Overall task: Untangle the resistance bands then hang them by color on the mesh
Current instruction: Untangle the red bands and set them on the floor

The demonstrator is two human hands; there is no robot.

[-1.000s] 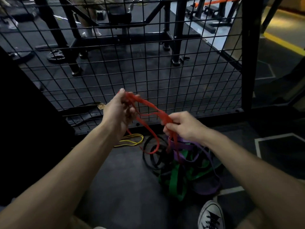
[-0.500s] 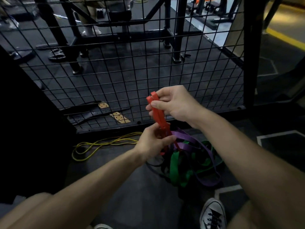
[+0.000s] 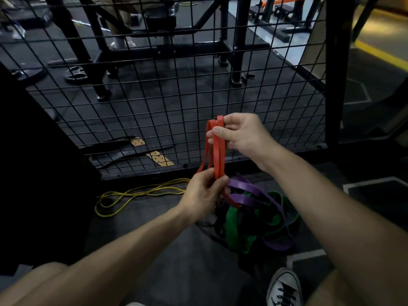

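Dim, low-contrast indoor view, brightest at upper right on a pale floor (image 3: 284, 38) behind the mesh (image 3: 154, 102). Near-black shadow along the left edge. Wide-angle bending of straight lines toward the borders; slight softness throughout.

A: Red band (image 3: 217, 149), purple band (image 3: 249, 187), green band (image 3: 234, 228); black band (image 3: 217, 219) too?

B: Yes; a yellow band (image 3: 132, 194) at lower left; black mesh (image 3: 154, 107); white sneaker (image 3: 284, 288), black laces.

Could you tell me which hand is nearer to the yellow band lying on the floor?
Left. The left hand grips the red band low, just right of the yellow band; the right hand holds its top, higher and farther right.
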